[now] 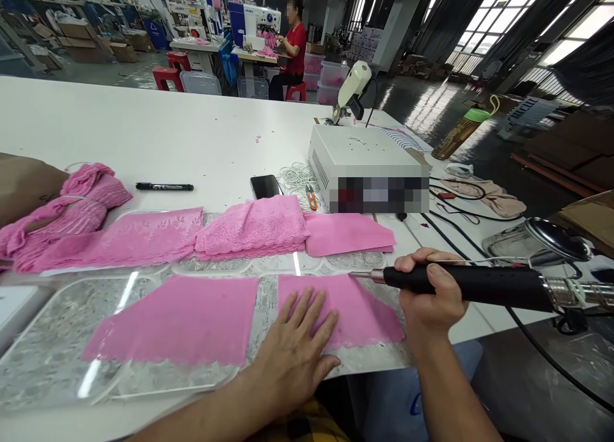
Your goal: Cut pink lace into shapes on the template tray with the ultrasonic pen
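My left hand [292,352] lies flat with fingers spread on a pink fabric piece [357,311] resting on a clear plastic sheet [57,352]. My right hand [429,295] is wrapped round the black handle of a corded hand tool [480,285], whose metal tip points left just above the upper right edge of that piece. A second pink fabric piece [182,320] lies to the left on the same sheet.
Stacks of pink lace [254,228] and pink cloth [348,234] line the far side of the sheet, with a pink bundle [71,208] at left. A white box unit [364,167], phone [265,186], marker [164,187] and snips [311,199] sit on the white table. A person in red sews far behind.
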Available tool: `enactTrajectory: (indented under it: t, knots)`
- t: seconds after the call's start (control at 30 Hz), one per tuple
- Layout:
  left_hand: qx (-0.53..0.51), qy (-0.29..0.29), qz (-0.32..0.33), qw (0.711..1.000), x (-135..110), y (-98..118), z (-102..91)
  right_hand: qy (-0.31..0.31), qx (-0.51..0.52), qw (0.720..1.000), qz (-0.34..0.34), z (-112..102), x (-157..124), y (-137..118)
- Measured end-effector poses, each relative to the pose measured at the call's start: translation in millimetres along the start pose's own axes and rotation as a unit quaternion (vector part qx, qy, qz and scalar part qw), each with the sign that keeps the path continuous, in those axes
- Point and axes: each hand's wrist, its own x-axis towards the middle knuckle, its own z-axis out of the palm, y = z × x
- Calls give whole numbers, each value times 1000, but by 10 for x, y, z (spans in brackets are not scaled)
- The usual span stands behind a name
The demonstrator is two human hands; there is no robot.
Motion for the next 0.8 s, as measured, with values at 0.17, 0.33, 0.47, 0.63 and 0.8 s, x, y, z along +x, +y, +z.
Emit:
enactTrajectory:
  t: [0.17, 0.33, 0.47, 0.63, 0.8]
  knots:
    - [24, 6, 9, 1000, 10, -10, 0, -10, -3, 1000, -7, 29, 10, 7]
    - [47, 19, 27, 998, 10, -25, 17, 24, 12, 1000, 7, -114, 62, -119]
    - [40, 21, 25, 999, 5, -30, 38, 65, -13, 998, 2, -405, 85, -318]
    - [35, 25, 27, 999, 5, -41, 45, 83, -46, 995, -4, -691, 52, -468]
    - [26, 21, 22, 999, 3, -55, 49, 84, -43, 996, 0, -760, -4, -476]
